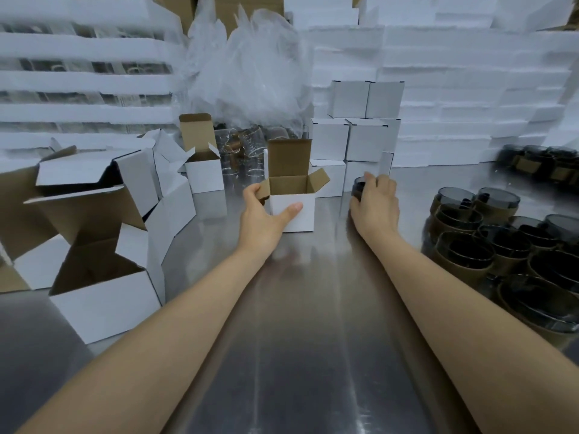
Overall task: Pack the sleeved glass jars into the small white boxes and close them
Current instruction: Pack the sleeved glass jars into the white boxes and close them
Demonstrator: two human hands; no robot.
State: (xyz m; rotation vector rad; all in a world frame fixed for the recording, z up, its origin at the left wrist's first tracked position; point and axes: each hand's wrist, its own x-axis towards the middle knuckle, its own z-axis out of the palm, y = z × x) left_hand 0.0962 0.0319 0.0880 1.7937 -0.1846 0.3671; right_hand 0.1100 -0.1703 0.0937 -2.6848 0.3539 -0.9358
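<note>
Your left hand (264, 219) pinches the open white box (302, 218) between thumb and fingers (254, 190), mouth upward; your right hand (377, 209) curls round a dark jar (357, 186) standing upright.

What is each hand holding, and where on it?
The left hand grips the open white box at its left front corner, thumb on the front face. The right hand holds a dark glass jar round its upper side.

Left hand (262, 218), box (299, 223); right hand (377, 205), jar (357, 187)
</note>
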